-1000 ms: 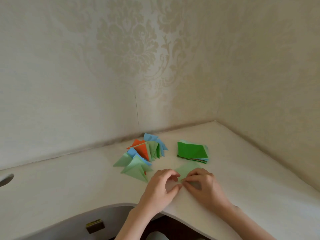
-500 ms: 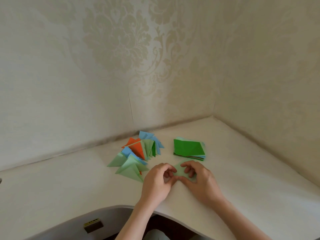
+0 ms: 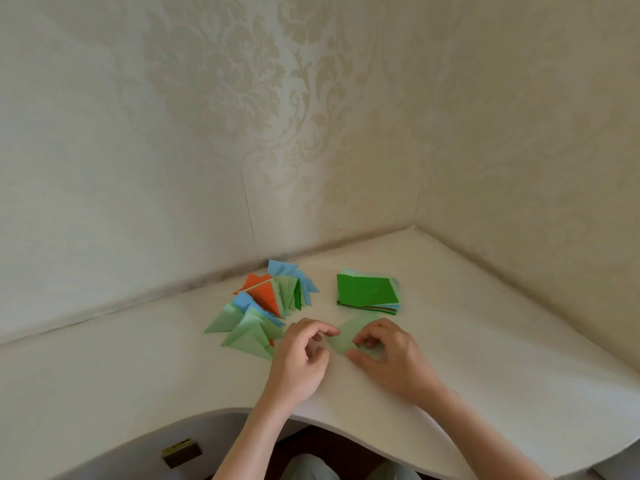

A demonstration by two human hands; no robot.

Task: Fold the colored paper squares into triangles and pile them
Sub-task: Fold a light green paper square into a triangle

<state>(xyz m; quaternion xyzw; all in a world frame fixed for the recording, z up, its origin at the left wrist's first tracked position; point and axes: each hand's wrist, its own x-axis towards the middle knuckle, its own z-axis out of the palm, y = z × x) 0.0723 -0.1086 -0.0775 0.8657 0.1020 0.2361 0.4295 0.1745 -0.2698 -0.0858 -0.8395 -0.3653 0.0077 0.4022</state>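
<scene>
Pale green sheet: I see one light green paper (image 3: 349, 336) lying on the white desk (image 3: 138, 375) between my two hands, near the front edge; part of it is hidden under the right fingers, so I cannot tell how far it is folded.
Left hand: my left hand (image 3: 299, 358) rests on the desk at the sheet's left edge, fingers curled, the index fingertip touching the paper; I cannot tell whether it actually pinches it.
Right hand: my right hand (image 3: 391, 358) sits over the sheet's right part, fingers curled down onto it and the thumb laid along its near edge, holding the paper.
Folded pile: a loose heap of folded triangles (image 3: 266, 306) in light green, blue and orange lies just left of the left hand, some pieces fanned upright, the nearest green one touching or almost touching that hand.
Unfolded stack: a flat stack of paper squares (image 3: 367, 292), dark green on top, sits beyond the right hand, apart from the triangles.
Surroundings: patterned wallpaper (image 3: 277, 116) covers both walls of the corner behind the desk.
</scene>
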